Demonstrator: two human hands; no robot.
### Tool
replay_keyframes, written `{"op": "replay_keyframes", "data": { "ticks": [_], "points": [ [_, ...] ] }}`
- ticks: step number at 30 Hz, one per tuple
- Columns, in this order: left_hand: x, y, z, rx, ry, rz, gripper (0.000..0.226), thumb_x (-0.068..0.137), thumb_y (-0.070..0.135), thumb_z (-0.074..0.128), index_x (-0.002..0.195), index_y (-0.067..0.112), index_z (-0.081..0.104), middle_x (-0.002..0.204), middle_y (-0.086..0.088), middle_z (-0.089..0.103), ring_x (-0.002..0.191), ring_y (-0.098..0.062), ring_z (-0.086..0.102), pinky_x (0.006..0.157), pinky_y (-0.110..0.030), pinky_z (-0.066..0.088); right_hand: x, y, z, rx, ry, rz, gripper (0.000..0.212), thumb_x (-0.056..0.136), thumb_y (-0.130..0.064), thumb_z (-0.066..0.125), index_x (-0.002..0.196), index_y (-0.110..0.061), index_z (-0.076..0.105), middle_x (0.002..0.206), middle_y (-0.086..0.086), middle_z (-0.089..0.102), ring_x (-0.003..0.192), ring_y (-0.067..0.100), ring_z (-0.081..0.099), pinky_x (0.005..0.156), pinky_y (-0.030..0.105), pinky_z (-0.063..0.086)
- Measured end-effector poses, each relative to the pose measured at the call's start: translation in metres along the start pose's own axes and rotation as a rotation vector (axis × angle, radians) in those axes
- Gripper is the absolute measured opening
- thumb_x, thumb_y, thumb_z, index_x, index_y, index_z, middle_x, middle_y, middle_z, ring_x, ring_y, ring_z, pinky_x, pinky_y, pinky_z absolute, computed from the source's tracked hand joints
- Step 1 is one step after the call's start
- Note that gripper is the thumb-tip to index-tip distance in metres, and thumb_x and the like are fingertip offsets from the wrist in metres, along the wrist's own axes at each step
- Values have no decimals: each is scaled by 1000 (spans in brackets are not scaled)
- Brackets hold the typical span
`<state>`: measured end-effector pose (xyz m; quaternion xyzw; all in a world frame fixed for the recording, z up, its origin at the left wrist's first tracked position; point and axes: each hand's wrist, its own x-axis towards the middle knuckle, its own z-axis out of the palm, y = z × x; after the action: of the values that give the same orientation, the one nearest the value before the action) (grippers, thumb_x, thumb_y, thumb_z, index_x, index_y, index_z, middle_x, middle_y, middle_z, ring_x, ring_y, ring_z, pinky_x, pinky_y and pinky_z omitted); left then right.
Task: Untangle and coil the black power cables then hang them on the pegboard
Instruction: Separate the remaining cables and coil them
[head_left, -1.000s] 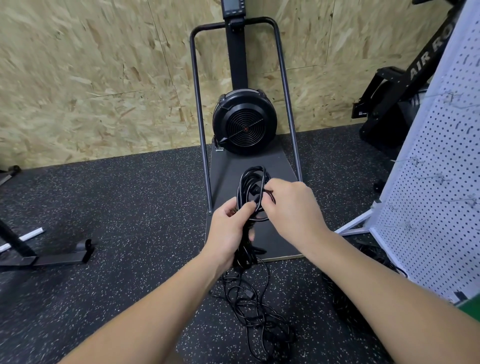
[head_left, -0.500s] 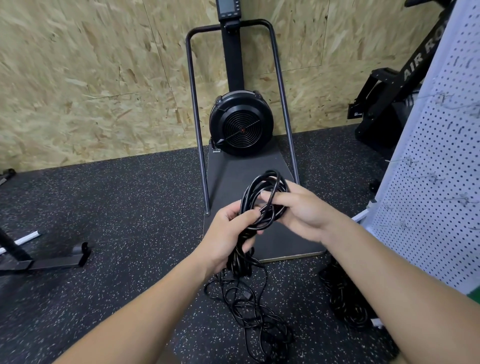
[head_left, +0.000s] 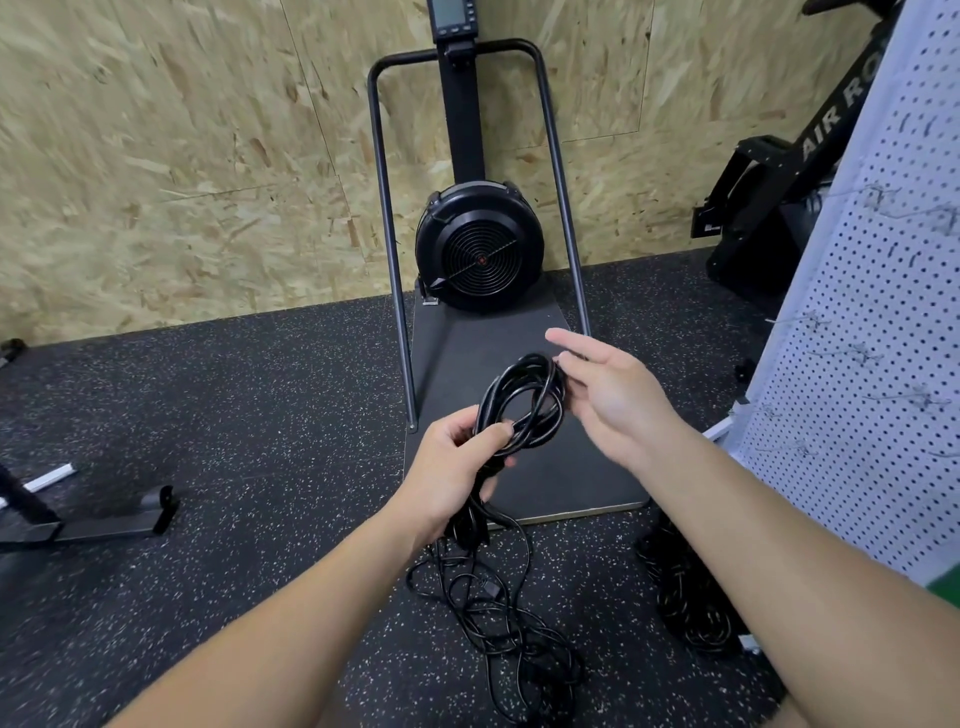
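Observation:
My left hand (head_left: 457, 467) grips a small coil of black power cable (head_left: 524, 400) at its lower edge, thumb pressed over the loops. My right hand (head_left: 608, 395) is beside the coil's upper right, fingers straight and spread, its fingertips touching the top of the loops. From the left fist the rest of the cable hangs down into a loose tangle (head_left: 498, 623) on the floor. The white pegboard (head_left: 872, 364) stands at the right, with thin wire hooks sticking out.
A black fan-wheel exercise machine (head_left: 480, 254) with a flat dark base stands straight ahead against the chipboard wall. A second dark cable heap (head_left: 685, 597) lies on the floor by the pegboard's foot. Another black machine (head_left: 769, 208) is at the right rear, and metal frame feet (head_left: 104, 519) lie left.
My right hand has let go of the coil's loops and opened, drawing slightly right. The coil now sits tilted in the left hand.

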<state>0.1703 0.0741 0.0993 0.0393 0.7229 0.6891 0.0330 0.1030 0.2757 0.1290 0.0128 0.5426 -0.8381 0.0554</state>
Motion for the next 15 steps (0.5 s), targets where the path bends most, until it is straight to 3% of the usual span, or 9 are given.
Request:
{"op": "replay_keyframes", "data": {
  "ticks": [4, 8, 12, 15],
  "points": [
    [-7, 2, 10, 95, -69, -27, 41, 114, 41, 57, 90, 9, 64, 80, -16, 68, 49, -22, 41, 53, -35, 32, 6, -9, -1, -32, 176, -193, 37, 110, 6, 54, 133, -11, 76, 94, 13, 66, 82, 21, 69, 87, 33, 64],
    [-22, 2, 20, 226, -191, -32, 61, 115, 55, 46, 92, 0, 60, 76, -13, 67, 51, -22, 44, 54, -33, 37, 9, -16, -13, -59, 297, -287, 38, 108, 8, 55, 137, -10, 71, 91, 17, 66, 74, 22, 65, 75, 36, 63],
    [-24, 2, 21, 254, -210, -44, 52, 115, 54, 49, 97, 9, 67, 77, -12, 67, 55, -25, 47, 59, -34, 38, 11, -17, -18, -75, 404, -369, 33, 106, 5, 58, 133, -9, 70, 85, 16, 70, 70, 26, 67, 71, 39, 62],
    [-25, -1, 20, 264, -233, -40, 45, 115, 52, 51, 104, 10, 63, 81, -12, 71, 58, -27, 54, 65, -35, 44, 10, -23, -20, -25, 351, -382, 32, 105, 3, 63, 135, -6, 68, 88, 17, 71, 74, 29, 70, 76, 41, 65]
  ]
}}
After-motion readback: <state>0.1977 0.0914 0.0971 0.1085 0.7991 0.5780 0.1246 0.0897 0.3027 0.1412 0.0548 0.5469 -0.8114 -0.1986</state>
